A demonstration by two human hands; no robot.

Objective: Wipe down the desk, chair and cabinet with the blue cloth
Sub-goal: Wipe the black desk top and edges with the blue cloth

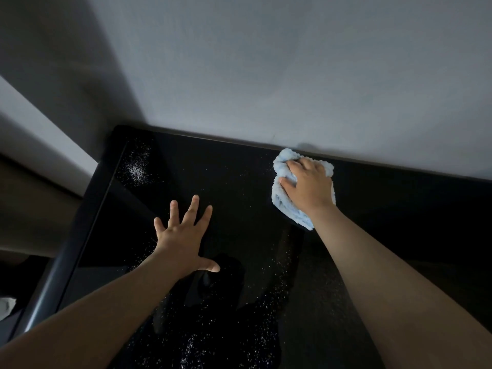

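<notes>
Grey wall (pixel 266 62), upper frame. Glossy black top surface (pixel 386 209), lower frame, dusted with white specks (pixel 137 166); desk or cabinet, cannot tell. Right hand (pixel 306 187), centre right, fingers bunched and pressing on blue cloth (pixel 282 201) near back edge. Left hand (pixel 183 235), centre, fingers splayed flat on surface.

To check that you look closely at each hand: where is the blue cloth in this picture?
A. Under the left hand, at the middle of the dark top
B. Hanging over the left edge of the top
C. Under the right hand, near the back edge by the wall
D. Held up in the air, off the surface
C: the right hand presses the blue cloth onto the dark top by the wall; the left hand lies bare, fingers spread.
</notes>
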